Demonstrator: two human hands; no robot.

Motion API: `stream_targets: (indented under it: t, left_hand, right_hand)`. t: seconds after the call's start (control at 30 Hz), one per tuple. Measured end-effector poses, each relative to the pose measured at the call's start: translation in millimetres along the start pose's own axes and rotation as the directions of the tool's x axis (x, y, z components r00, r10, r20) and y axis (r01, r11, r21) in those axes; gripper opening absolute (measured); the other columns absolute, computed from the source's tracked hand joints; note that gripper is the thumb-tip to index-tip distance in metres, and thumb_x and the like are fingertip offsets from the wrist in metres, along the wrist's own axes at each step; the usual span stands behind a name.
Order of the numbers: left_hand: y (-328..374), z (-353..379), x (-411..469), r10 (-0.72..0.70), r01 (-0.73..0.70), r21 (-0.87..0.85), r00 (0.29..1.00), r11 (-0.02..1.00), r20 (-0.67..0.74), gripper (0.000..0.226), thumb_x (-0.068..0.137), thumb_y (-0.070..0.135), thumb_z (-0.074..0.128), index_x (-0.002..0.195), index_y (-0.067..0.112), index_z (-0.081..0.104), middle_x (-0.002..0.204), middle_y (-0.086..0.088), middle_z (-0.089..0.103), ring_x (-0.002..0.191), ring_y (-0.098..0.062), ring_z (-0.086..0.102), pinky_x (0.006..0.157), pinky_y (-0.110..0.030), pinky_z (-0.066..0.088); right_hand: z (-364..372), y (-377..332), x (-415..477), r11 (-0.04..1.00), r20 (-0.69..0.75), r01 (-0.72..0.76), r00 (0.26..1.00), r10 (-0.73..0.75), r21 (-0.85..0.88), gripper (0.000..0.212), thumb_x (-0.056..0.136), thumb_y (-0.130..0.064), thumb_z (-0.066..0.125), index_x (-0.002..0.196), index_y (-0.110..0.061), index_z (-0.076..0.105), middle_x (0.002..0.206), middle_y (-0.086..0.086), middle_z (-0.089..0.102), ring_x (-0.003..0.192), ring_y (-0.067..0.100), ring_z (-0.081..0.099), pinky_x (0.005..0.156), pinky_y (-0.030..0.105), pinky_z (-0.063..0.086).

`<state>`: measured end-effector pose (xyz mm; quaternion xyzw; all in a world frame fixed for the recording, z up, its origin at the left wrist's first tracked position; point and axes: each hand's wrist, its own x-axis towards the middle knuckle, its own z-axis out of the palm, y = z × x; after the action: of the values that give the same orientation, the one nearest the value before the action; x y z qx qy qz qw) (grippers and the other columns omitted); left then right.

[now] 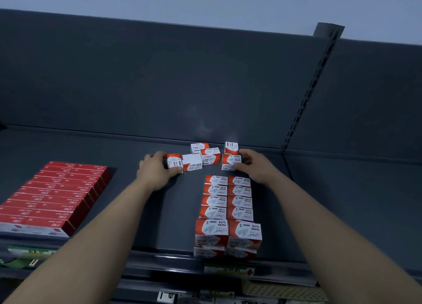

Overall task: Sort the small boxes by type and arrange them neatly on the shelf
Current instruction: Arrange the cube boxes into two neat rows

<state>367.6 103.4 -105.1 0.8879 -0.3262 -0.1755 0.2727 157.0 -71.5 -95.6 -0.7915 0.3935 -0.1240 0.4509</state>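
On the dark shelf (159, 214), close to its back edge, the left hand (157, 170) has its grip closed round a red-and-white paper clip box (174, 163), thumb on the near side and fingers curled over the far side. That box touches a second box (193, 163) on its right, which lies askew. A loose pair (211, 155) sits just behind, nearly against the back panel (159, 86). Across a narrow gap, the right hand (254, 164) grips another clip box (230, 161) from its right side. An upright box (231, 147) stands just behind it, by the back edge. A double row (228, 201) of the same paper clip boxes runs from just in front of the right hand's box to the front edge of the shelf, where the stack is taller and stands right at the lip. A block of flat red boxes (57, 196) fills the front left part of the shelf, its near end at the front edge. A wide bare lane lies between this block and the double row, crossed by the left forearm. More bare shelf lies right of the double row, under the right forearm, reaching the seam below the slotted upright (306, 93). The back left stretch of the shelf is open surface too.
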Motion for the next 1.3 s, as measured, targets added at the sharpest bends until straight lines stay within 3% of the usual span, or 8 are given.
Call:
stream_targets:
  t: [0.17, 0.3, 0.4, 0.63, 0.73, 0.93, 1.07, 1.3]
  left_hand:
    - [4, -6, -16, 0.029, -0.079, -0.449, 0.992, 0.89, -0.119, 0.051, 0.072, 0.025, 0.082, 0.111, 0.017, 0.05, 0.103, 0.006, 0.064, 0.093, -0.014, 0.062, 0.083, -0.031, 0.05]
    - [15, -19, -37, 0.093, -0.15, -0.708, 0.989, 0.691, -0.118, 0.055, 0.078, 0.002, 0.073, 0.118, 0.031, 0.049, 0.104, -0.005, 0.067, 0.101, -0.021, 0.064, 0.088, -0.035, 0.053]
    - [27, -28, -55, 0.228, -0.2, -0.717, 0.972, 0.668, -0.058, 0.064, 0.077, -0.008, 0.067, 0.119, 0.039, 0.053, 0.111, -0.004, 0.065, 0.108, -0.024, 0.061, 0.096, -0.041, 0.05]
    - [46, -21, -92, 0.43, -0.26, -0.647, 0.895, 0.717, 0.117, 0.051, 0.086, -0.006, 0.06, 0.125, 0.027, 0.057, 0.108, -0.005, 0.069, 0.095, -0.016, 0.063, 0.087, -0.021, 0.052]
    - [44, -14, -106, 0.45, -0.209, -0.679, 0.871, 0.704, 0.199, 0.039, 0.084, -0.007, 0.063, 0.115, 0.015, 0.063, 0.102, -0.013, 0.07, 0.091, -0.015, 0.065, 0.08, -0.018, 0.053]
    - [28, -2, -123, 0.413, -0.115, -0.706, 0.871, 0.699, 0.267, 0.034, 0.082, -0.005, 0.065, 0.113, 0.011, 0.065, 0.107, -0.022, 0.066, 0.101, -0.033, 0.064, 0.087, -0.029, 0.055]
    - [23, 0, -132, 0.398, -0.079, -0.742, 0.879, 0.666, 0.263, 0.032, 0.085, -0.005, 0.062, 0.114, 0.008, 0.065, 0.104, -0.012, 0.072, 0.097, -0.022, 0.068, 0.077, -0.02, 0.055]
    - [17, 0, -137, 0.366, -0.058, -0.725, 0.889, 0.686, 0.276, 0.027, 0.09, 0.002, 0.059, 0.113, 0.014, 0.064, 0.104, -0.004, 0.073, 0.099, -0.017, 0.069, 0.09, -0.027, 0.051]
  right_hand:
    - [-1, 8, 8, 1.0, -0.077, -0.029, 0.997, 0.029, -0.001, 0.035, 0.076, -0.027, 0.079, 0.105, -0.018, 0.062, 0.104, -0.004, 0.066, 0.096, 0.012, 0.063, 0.079, 0.027, 0.05]
    - [-10, 6, -6, 0.967, -0.191, 0.024, 0.981, 0.025, 0.253, 0.031, 0.08, -0.02, 0.076, 0.107, -0.017, 0.06, 0.107, 0.002, 0.064, 0.098, 0.015, 0.064, 0.084, 0.032, 0.054]
    - [-19, 0, -28, 0.818, -0.177, 0.053, 0.982, 0.06, 0.572, 0.031, 0.084, -0.006, 0.069, 0.113, -0.012, 0.059, 0.111, 0.009, 0.067, 0.103, 0.024, 0.067, 0.086, 0.037, 0.056]
    - [-34, -9, -79, 0.729, -0.124, 0.065, 0.992, 0.028, 0.682, 0.04, 0.085, 0.004, 0.063, 0.119, -0.016, 0.055, 0.094, 0.008, 0.073, 0.089, 0.018, 0.069, 0.077, 0.028, 0.054]
    - [-35, -11, -99, 0.786, -0.095, 0.058, 0.995, 0.002, 0.616, 0.02, 0.085, 0.002, 0.063, 0.1, -0.01, 0.061, 0.081, 0.004, 0.074, 0.078, 0.017, 0.069, 0.066, 0.025, 0.054]
    - [-26, -19, -128, 0.951, 0.041, 0.046, 0.997, -0.062, 0.307, 0.019, 0.084, -0.005, 0.069, 0.101, -0.012, 0.064, 0.094, 0.004, 0.075, 0.089, 0.018, 0.072, 0.078, 0.033, 0.058]
    - [-24, -32, -136, 0.989, 0.091, 0.048, 0.994, -0.062, 0.143, 0.025, 0.08, -0.011, 0.075, 0.099, -0.013, 0.058, 0.091, 0.001, 0.076, 0.086, 0.014, 0.073, 0.079, 0.036, 0.058]
    - [-13, -54, -139, 0.999, 0.139, 0.053, 0.989, -0.054, 0.007, 0.028, 0.08, -0.023, 0.076, 0.103, -0.021, 0.059, 0.09, -0.009, 0.074, 0.083, 0.005, 0.07, 0.068, 0.025, 0.053]
